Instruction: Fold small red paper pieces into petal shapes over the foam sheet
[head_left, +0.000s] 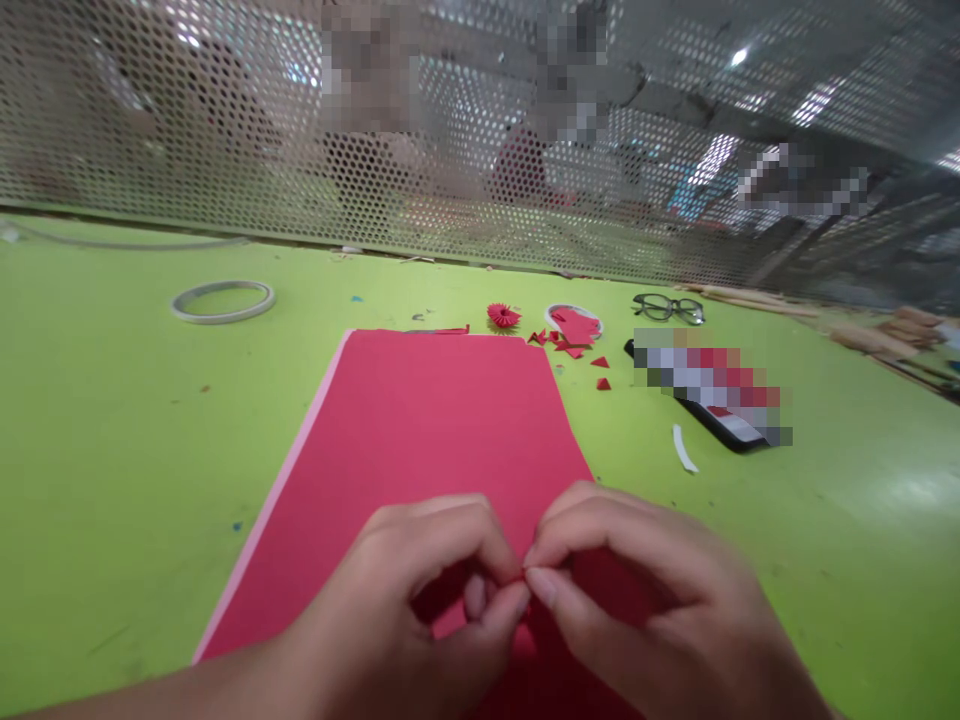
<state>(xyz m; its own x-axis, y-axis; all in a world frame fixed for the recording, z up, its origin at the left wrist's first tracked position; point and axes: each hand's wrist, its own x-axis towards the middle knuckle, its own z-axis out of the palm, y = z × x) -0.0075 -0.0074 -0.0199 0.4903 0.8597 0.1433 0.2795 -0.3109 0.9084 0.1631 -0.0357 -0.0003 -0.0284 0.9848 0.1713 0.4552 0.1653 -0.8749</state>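
Note:
My left hand (420, 560) and my right hand (660, 570) meet fingertip to fingertip over a stack of red paper sheets (435, 430). Both are closed in a pinch on a small red paper piece (523, 574), nearly all of it hidden by the fingers. Beyond the stack's far edge stand a pleated red paper rosette (503, 316) and several small folded red paper pieces (538, 337). A larger red paper scrap (576, 326) lies across a white tape ring (553, 312).
A roll of white tape (223, 302) lies at the far left on the green table (112, 420). To the right are a phone (720, 400) with a blurred screen, eyeglasses (669, 308) and a white paper strip (683, 448). A perforated metal screen (262, 130) borders the back, with people behind it.

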